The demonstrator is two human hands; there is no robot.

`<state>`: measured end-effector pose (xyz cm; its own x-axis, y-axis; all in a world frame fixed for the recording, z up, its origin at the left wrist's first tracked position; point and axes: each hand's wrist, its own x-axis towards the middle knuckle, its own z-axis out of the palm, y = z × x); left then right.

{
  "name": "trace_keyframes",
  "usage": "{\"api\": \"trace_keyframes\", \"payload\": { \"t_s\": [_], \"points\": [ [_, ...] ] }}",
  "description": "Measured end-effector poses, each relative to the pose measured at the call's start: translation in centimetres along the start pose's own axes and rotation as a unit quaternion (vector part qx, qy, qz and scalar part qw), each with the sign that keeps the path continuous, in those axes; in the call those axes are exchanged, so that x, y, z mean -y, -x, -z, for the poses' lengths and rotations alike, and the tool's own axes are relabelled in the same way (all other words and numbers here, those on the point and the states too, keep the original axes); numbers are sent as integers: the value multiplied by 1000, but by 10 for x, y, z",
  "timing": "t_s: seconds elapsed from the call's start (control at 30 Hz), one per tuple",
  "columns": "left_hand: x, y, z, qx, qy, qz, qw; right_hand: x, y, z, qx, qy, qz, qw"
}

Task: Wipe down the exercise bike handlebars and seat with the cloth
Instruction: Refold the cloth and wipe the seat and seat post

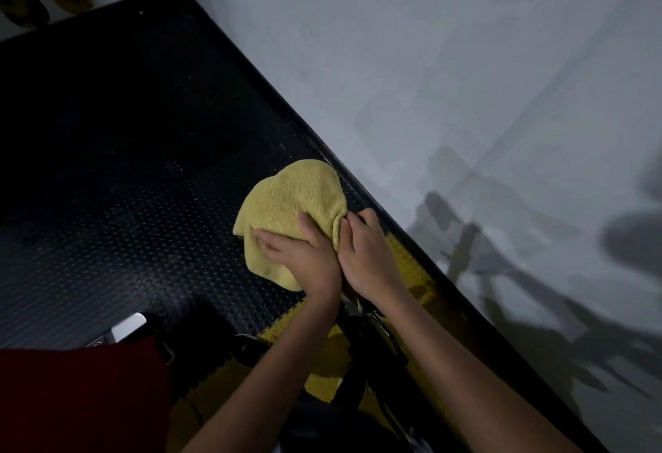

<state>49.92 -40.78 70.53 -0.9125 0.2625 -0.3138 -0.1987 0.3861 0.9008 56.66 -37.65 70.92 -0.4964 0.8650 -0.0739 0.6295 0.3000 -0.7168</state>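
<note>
A yellow cloth (pixel 290 201) is draped over the front part of the exercise bike, which it hides completely. My left hand (pixel 304 259) presses down on the cloth with fingers spread over its lower side. My right hand (pixel 369 255) grips the cloth's right edge, fingers curled around it. Below the hands, the bike's dark frame (pixel 361 352) runs down toward me, dim and hard to make out.
Black studded floor mats (pixel 125 201) cover the ground, with yellow mat tiles (pixel 408 266) under the bike. A grey wall (pixel 465 94) stands close on the right, with shadows on it. A red garment (pixel 78 399) fills the lower left, beside a white object (pixel 129 325).
</note>
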Motion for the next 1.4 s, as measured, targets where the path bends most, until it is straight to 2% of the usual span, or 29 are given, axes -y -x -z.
{"api": "trace_keyframes", "payload": {
  "t_s": [0.17,0.3,0.4,0.53,0.67,0.8,0.93,1.07,1.17,1.27,1.4],
  "points": [
    [-16,-24,-12,-46,58,115,991,-3,-2,0,11,-8,-9,1000],
    [-16,-39,-10,-97,152,173,968,-2,-4,0,33,24,-8,999],
    [-17,-40,-8,-107,171,191,961,2,-8,2,55,18,-18,998],
    [-12,-14,-8,-75,145,179,970,3,-8,5,66,-12,-28,997],
    [5,9,-7,-44,104,105,988,-2,-6,6,76,-42,-41,995],
    [4,4,-3,-9,81,102,991,-5,-6,6,78,-41,-33,996],
    [-18,-25,-10,-72,142,185,970,-6,-9,4,72,-32,-27,997],
    [-18,-38,-8,-104,172,194,960,-7,-11,1,61,-17,-16,998],
    [-13,-23,-11,-104,167,149,969,-8,-11,1,52,-12,-11,999],
    [-1,10,-11,-63,116,79,988,-10,-9,4,49,-39,-23,998],
    [-1,6,-13,-37,95,64,993,-11,-7,5,37,-50,-27,998]
  ]
}}
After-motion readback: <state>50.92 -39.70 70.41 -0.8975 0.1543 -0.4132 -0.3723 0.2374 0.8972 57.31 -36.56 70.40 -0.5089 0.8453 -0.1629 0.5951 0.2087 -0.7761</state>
